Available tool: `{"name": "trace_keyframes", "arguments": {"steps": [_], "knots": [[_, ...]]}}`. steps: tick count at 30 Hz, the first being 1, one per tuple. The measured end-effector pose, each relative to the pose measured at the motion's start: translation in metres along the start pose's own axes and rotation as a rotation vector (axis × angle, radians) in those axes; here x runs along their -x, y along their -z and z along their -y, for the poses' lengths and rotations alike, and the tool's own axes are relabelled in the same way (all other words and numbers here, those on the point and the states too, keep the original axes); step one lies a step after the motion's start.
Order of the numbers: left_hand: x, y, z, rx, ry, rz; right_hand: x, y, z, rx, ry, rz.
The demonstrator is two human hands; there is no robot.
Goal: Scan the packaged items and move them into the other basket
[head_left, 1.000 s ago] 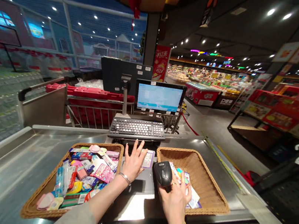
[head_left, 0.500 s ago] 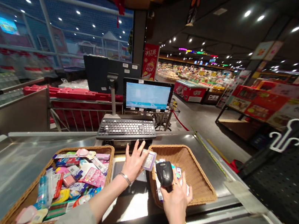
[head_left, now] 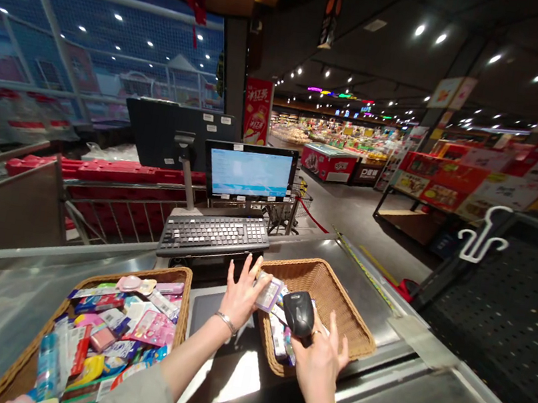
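A metal counter [head_left: 3, 290] spans the near view; on it the left basket [head_left: 184, 313] stands heaped with small packaged goods [head_left: 102, 335], and the right basket [head_left: 340, 300] holds fewer packs, gathered toward its left side; a black keyboard [head_left: 215, 232] sits beyond, between the two; the right hand [head_left: 321, 357] is wrapped around the grip of a black scanner [head_left: 298, 313] over the right basket, some fingers spread free; the left hand [head_left: 240, 296] is fanned wide but holds a purple-edged packet [head_left: 268, 294] at its thumb side; this packet is at the left edge of the right basket, just beside the scanner, though whether it touches the rim I cannot tell; the step in hand looks like passing the packet by the scanner into the right basket; the next move seems to call for loosening the left fingers above the packs, scanner kept aside
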State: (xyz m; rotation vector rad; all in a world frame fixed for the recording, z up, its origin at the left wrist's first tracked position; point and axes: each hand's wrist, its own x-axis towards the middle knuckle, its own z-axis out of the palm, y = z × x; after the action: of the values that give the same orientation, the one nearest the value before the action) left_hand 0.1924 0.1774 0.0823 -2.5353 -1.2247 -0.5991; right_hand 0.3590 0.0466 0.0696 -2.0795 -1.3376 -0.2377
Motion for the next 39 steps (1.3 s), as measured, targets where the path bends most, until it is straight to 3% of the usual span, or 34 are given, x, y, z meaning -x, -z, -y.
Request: {"name": "trace_keyframes", "arguments": {"steps": [17,21,31,39], "knots": [[-0.018,-0.013,-0.019,0.025,-0.125,0.021,-0.001,0.006,-0.025,0.004,-0.081,-0.026],[-0.018,-0.015,-0.022,0.013,-0.096,0.01,-0.001,0.007,-0.026,0.02,-0.083,-0.02],[-0.011,0.003,-0.018,0.015,-0.025,0.042,-0.002,0.003,-0.022,0.016,-0.094,-0.016],[0.007,0.013,-0.002,-0.03,0.066,0.035,-0.002,-0.009,-0.006,-0.026,-0.041,0.02]]}}
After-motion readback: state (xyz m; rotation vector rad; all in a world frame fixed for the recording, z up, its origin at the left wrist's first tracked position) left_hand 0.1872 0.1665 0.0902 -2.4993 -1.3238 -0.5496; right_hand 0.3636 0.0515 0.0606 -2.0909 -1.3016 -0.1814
